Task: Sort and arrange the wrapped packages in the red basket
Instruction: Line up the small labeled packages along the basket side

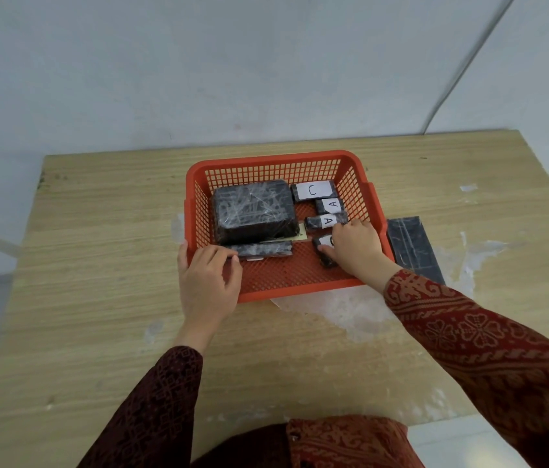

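Observation:
A red mesh basket [303, 160] sits on a wooden table. Inside at the left lies a large black wrapped package [253, 211], with a flat black package [263, 248] in front of it. Along the right side lie a package labelled C [313, 190] and two small packages labelled A [331, 206] [325, 221]. My right hand [354, 251] is inside the basket, its fingers closed on a small black labelled package [323, 253] near the right wall. My left hand [207, 278] grips the basket's front left rim, its fingertips touching the flat package's end.
A long flat black package [413, 246] lies on the table just right of the basket. The table [97, 265] has white worn patches in front and to the right. A pale wall stands close behind the table's far edge.

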Demonstrator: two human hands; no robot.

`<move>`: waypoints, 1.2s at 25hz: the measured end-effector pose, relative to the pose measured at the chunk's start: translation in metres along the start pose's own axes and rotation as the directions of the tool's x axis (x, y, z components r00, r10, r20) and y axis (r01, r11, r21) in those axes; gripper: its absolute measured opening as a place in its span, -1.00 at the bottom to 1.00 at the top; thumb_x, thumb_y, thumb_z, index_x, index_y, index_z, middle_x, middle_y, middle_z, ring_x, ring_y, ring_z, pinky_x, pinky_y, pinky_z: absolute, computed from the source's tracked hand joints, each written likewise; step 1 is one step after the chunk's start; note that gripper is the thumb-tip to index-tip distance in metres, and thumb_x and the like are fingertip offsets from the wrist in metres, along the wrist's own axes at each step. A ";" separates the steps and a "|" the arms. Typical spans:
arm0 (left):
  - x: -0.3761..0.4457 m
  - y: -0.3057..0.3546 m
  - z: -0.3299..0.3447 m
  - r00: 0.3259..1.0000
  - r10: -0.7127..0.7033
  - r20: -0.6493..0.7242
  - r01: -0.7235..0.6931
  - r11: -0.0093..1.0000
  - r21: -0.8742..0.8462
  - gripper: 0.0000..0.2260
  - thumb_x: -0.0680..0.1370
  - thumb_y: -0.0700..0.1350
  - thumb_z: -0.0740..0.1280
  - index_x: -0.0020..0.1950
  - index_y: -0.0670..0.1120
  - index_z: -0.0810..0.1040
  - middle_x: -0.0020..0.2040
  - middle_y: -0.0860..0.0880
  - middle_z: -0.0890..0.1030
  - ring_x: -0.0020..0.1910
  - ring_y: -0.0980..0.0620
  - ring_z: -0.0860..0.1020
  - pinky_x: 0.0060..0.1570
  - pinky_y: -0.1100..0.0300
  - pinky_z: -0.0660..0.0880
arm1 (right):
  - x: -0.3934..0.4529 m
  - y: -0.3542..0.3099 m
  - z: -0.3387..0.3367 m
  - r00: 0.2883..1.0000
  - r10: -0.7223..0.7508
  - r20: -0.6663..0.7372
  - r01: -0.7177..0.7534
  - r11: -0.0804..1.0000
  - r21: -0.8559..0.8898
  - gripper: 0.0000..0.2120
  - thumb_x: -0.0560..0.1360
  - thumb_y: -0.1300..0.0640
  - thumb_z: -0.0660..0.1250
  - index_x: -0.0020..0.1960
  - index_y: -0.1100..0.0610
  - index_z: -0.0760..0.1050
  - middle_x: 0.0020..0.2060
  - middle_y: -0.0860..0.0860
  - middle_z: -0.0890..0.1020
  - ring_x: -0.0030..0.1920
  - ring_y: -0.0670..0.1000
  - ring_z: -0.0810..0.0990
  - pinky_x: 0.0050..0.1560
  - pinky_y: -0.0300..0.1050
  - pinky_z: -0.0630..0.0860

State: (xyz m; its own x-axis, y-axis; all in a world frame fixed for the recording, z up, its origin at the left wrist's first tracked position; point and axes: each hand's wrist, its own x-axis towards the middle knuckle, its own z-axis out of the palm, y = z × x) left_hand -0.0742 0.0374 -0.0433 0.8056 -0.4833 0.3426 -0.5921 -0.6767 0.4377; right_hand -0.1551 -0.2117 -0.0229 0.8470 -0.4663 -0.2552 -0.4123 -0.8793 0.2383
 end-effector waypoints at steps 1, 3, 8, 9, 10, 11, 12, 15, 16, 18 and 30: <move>0.000 0.000 0.000 1.000 -0.001 0.001 0.001 1.000 -0.001 -0.82 0.56 -0.04 0.20 -0.06 -0.01 0.59 -0.11 0.07 0.63 -0.04 0.08 0.55 0.47 0.03 0.04 | -0.003 0.000 0.000 1.000 -0.015 -0.013 0.016 0.999 0.043 -0.47 0.48 -0.25 0.25 0.15 0.21 0.45 0.10 0.17 0.59 0.12 0.19 0.55 0.05 0.05 0.51; -0.001 -0.001 0.001 1.000 -0.002 -0.004 0.002 1.000 0.004 -0.83 0.56 -0.04 0.20 -0.06 -0.01 0.59 -0.11 0.07 0.63 -0.04 0.08 0.55 0.48 0.02 0.05 | -0.009 0.001 -0.001 0.996 -0.085 0.022 0.081 0.985 0.155 -0.45 0.42 -0.13 0.40 0.24 0.18 0.38 0.19 0.17 0.51 0.15 0.19 0.52 -0.03 0.05 0.55; 0.000 -0.001 0.000 1.000 0.006 0.003 -0.006 1.000 0.003 -0.83 0.56 -0.04 0.21 -0.06 -0.02 0.59 -0.11 0.06 0.63 -0.05 0.07 0.55 0.48 0.02 0.05 | -0.009 0.001 -0.004 0.996 -0.044 0.075 0.023 0.967 0.255 -0.55 0.44 -0.05 0.42 0.18 0.20 0.41 0.09 0.17 0.57 0.09 0.19 0.57 -0.07 0.03 0.54; -0.001 -0.001 -0.001 1.000 0.001 0.006 -0.001 1.000 0.000 -0.83 0.56 -0.05 0.21 -0.07 -0.02 0.59 -0.11 0.06 0.63 -0.05 0.07 0.55 0.47 0.01 0.06 | -0.008 0.001 -0.004 0.998 -0.004 0.068 -0.014 0.965 0.263 -0.57 0.45 -0.07 0.39 0.16 0.21 0.42 0.06 0.18 0.59 0.06 0.19 0.58 -0.09 0.02 0.53; -0.001 0.000 -0.002 1.000 -0.005 0.008 0.005 1.000 -0.005 -0.83 0.56 -0.05 0.21 -0.07 -0.03 0.59 -0.12 0.06 0.63 -0.05 0.07 0.55 0.47 0.01 0.06 | -0.008 0.001 -0.005 0.998 0.020 0.051 -0.033 0.964 0.263 -0.58 0.46 -0.08 0.38 0.14 0.22 0.43 0.04 0.17 0.60 0.06 0.19 0.58 -0.10 0.02 0.53; -0.001 0.001 -0.003 1.000 -0.009 0.012 0.009 1.000 -0.003 -0.83 0.56 -0.06 0.22 -0.07 -0.03 0.59 -0.12 0.05 0.63 -0.05 0.06 0.55 0.47 0.01 0.06 | -0.008 -0.001 -0.006 1.000 0.018 0.010 -0.020 0.963 0.270 -0.59 0.47 -0.06 0.38 0.14 0.21 0.44 0.04 0.17 0.60 0.07 0.19 0.57 -0.10 0.01 0.54; 0.000 0.002 -0.004 1.000 -0.003 0.024 0.003 1.000 0.009 -0.83 0.56 -0.06 0.22 -0.07 -0.04 0.59 -0.12 0.04 0.63 -0.06 0.05 0.55 0.47 0.00 0.07 | -0.008 -0.005 -0.007 0.999 -0.016 -0.051 0.031 0.954 0.299 -0.62 0.47 -0.03 0.38 0.14 0.20 0.44 0.04 0.16 0.59 0.09 0.18 0.56 -0.09 0.02 0.54; 0.004 0.007 -0.005 0.989 0.052 0.135 -0.062 0.996 0.065 -0.81 0.56 -0.09 0.21 -0.07 -0.10 0.60 -0.11 -0.02 0.62 -0.05 -0.01 0.56 0.41 -0.04 0.20 | -0.007 -0.024 -0.010 0.946 -0.288 -0.149 0.324 0.856 0.404 -0.65 0.43 0.10 0.42 0.16 0.16 0.43 0.04 0.13 0.56 0.09 0.16 0.53 -0.08 0.04 0.53; 0.007 0.009 -0.006 0.982 0.052 0.181 -0.065 0.995 0.069 -0.80 0.56 -0.10 0.21 -0.06 -0.12 0.60 -0.10 -0.04 0.61 -0.04 -0.05 0.56 0.35 -0.03 0.26 | -0.006 -0.032 -0.010 0.917 -0.372 -0.141 0.397 0.831 0.390 -0.62 0.42 0.11 0.43 0.18 0.15 0.42 0.05 0.12 0.54 0.09 0.15 0.52 -0.09 0.05 0.54; 0.011 0.011 -0.008 0.971 0.033 0.237 -0.052 0.996 0.075 -0.81 0.55 -0.10 0.22 -0.03 -0.13 0.60 -0.07 -0.07 0.61 -0.01 -0.08 0.54 0.27 0.00 0.33 | -0.001 -0.046 -0.007 0.884 -0.452 -0.119 0.466 0.831 0.302 -0.55 0.41 0.11 0.44 0.24 0.14 0.38 0.07 0.11 0.52 0.10 0.14 0.51 -0.11 0.07 0.56; -0.018 0.006 -0.011 0.984 0.077 0.162 -0.085 0.996 0.041 -0.77 0.56 -0.07 0.20 0.02 -0.11 0.62 -0.02 -0.03 0.64 0.02 -0.02 0.56 0.30 0.02 0.29 | 0.018 -0.039 -0.015 0.892 -0.452 0.011 0.413 0.824 0.388 -0.74 0.50 0.19 0.35 0.17 0.22 0.50 0.11 0.15 0.53 0.07 0.20 0.57 0.05 0.12 0.53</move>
State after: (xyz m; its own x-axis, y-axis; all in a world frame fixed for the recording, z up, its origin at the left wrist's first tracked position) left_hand -0.0929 0.0482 -0.0371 0.7502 -0.6178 0.2356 -0.6568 -0.6553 0.3730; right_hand -0.1182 -0.1842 -0.0232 0.9381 -0.0196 -0.3459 -0.1205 -0.9545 -0.2728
